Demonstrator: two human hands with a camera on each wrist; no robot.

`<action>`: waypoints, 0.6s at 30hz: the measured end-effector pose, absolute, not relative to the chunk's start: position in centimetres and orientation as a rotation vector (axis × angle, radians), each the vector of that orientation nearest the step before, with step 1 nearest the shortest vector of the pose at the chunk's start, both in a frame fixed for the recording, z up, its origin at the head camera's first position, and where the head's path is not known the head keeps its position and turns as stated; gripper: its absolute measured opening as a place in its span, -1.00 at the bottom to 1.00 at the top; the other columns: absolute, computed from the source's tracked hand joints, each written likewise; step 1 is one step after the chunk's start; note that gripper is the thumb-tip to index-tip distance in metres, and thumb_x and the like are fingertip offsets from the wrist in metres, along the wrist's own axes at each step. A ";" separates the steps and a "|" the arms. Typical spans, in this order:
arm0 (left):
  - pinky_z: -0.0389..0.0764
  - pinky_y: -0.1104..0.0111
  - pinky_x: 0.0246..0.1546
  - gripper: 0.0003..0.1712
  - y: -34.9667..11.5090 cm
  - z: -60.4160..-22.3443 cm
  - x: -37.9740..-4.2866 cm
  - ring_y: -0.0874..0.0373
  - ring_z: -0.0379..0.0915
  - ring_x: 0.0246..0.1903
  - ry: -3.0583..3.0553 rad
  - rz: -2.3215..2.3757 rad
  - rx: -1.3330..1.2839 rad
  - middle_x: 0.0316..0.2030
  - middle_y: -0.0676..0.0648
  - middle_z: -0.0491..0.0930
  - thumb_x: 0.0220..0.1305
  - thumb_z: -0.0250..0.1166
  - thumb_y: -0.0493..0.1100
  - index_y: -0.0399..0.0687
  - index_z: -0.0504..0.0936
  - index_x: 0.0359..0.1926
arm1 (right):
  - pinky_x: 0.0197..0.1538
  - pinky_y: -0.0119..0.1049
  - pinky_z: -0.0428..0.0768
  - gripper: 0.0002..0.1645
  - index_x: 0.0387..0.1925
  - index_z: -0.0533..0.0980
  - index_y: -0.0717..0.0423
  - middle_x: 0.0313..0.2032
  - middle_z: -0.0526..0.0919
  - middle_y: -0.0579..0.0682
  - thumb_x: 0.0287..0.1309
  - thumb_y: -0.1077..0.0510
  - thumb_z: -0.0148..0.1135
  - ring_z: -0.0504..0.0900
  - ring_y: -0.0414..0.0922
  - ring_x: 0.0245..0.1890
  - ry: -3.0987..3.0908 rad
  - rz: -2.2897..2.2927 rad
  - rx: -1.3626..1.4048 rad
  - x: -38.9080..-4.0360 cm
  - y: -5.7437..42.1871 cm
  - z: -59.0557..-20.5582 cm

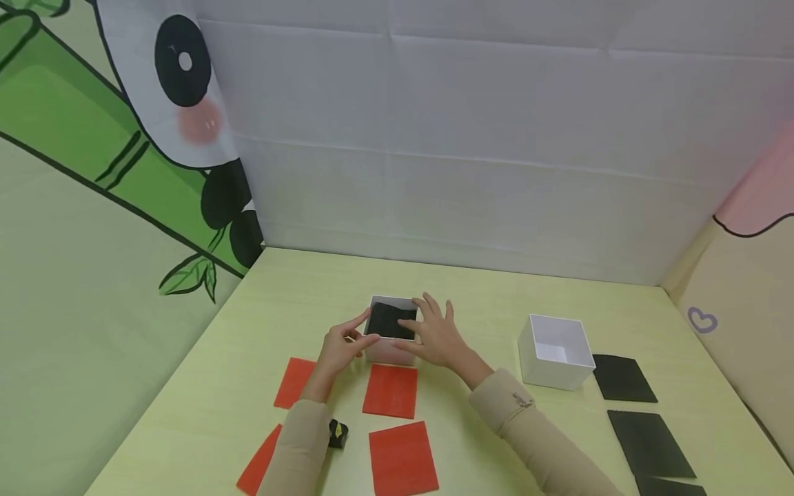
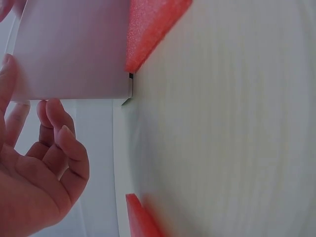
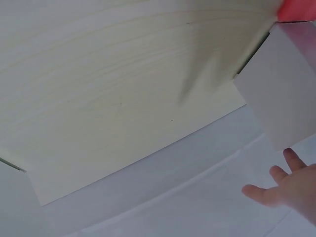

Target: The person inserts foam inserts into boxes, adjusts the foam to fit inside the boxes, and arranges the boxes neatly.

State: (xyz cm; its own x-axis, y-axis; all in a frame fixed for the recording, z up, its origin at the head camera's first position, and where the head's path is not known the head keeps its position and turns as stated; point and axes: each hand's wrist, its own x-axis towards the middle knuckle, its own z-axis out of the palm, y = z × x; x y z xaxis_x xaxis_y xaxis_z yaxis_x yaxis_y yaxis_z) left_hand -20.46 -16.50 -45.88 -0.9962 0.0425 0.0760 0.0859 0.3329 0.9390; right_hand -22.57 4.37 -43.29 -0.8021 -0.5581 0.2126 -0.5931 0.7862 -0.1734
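A white open-topped box [image 1: 389, 351] stands on the table, with a black foam sheet [image 1: 387, 320] lying inside it near the rim. My left hand [image 1: 340, 350] holds the box's left front corner, thumb at the front and fingers along the left side. In the left wrist view that hand [image 2: 42, 173] has its other fingers bent beside the box wall [image 2: 74, 49]. Over the box's right side, my right hand [image 1: 437, 335] has spread fingers; one reaches onto the black sheet and the thumb lies at the front rim. The right wrist view shows its fingers [image 3: 291, 160] near the box's side.
Red foam sheets [image 1: 391, 391] lie in front of the box, another [image 1: 404, 458] nearer me. A small black-and-yellow object [image 1: 338, 434] sits by my left sleeve. To the right stands a second white box [image 1: 555, 351], beside several black sheets [image 1: 651, 441]. A white wall rises behind the table.
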 end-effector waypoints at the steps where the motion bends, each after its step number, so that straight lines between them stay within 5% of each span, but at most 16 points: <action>1: 0.31 0.41 -0.64 -0.33 -16.5 -45.9 -20.5 0.04 0.32 -0.67 -2.535 -1.787 -0.126 -0.63 -0.08 0.41 0.00 0.36 -0.13 -0.02 0.39 0.19 | 0.11 0.28 -0.08 -0.38 0.03 0.51 -0.08 0.19 0.25 0.15 0.08 -0.33 -0.03 -0.01 0.11 0.26 -2.818 0.370 0.922 -22.5 4.5 -43.3; 18: 0.32 0.41 -0.64 -0.31 -16.3 -45.9 -20.6 0.04 0.34 -0.65 -2.569 -1.748 -0.099 -0.61 -0.07 0.42 -0.02 0.37 -0.11 0.02 0.39 0.19 | 0.14 0.10 0.09 -0.39 0.12 0.41 0.09 0.09 0.36 0.17 0.10 -0.14 0.11 0.15 0.11 0.20 -2.676 0.680 0.947 -21.3 7.3 -43.6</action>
State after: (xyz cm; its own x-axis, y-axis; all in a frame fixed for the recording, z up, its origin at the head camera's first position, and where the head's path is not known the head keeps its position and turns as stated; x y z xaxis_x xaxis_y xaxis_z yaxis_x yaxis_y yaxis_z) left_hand -20.64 -16.34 -45.90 -0.9974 0.0341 0.0629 0.0711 0.3656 0.9281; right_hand -21.32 7.35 -43.61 -0.7675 -0.5359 0.3518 -0.6389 0.6850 -0.3501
